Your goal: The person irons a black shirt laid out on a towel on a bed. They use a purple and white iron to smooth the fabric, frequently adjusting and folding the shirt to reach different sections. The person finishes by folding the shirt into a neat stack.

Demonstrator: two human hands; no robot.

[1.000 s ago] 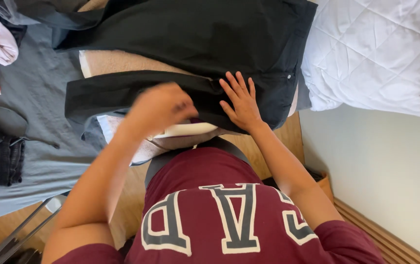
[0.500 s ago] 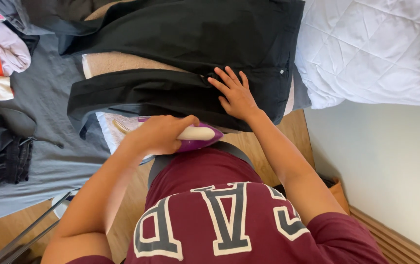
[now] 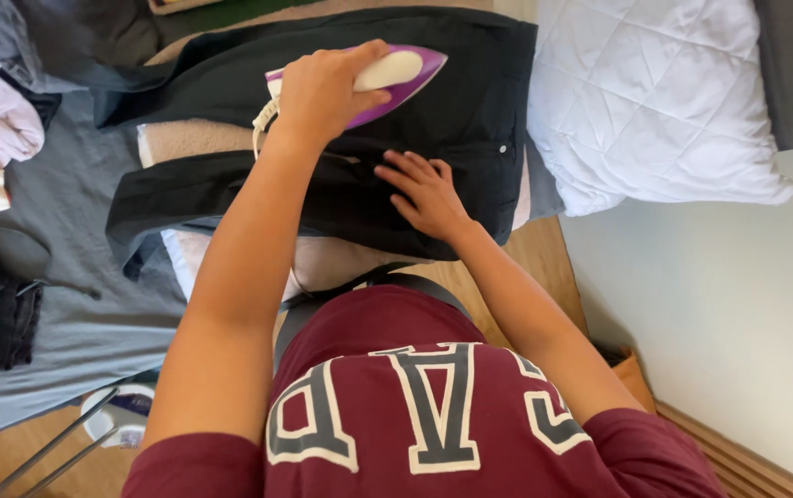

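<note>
Pressure is kept on the black button-up shirt [image 3: 341, 175] by the flat, released right hand [image 3: 426, 191], so the cloth is held smooth while the purple-and-white plastic iron [image 3: 387, 78] is gripped by the left hand [image 3: 323, 92].

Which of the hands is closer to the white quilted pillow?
The right hand. It lies flat on the black garment, a short way left of the white quilted pillow. The left hand grips the purple and white iron farther from the pillow.

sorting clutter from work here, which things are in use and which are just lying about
In use: purple iron in left hand; black shirt under right hand; beige pad.
Lying about: white pillow, grey cloth, pink garment.
</note>
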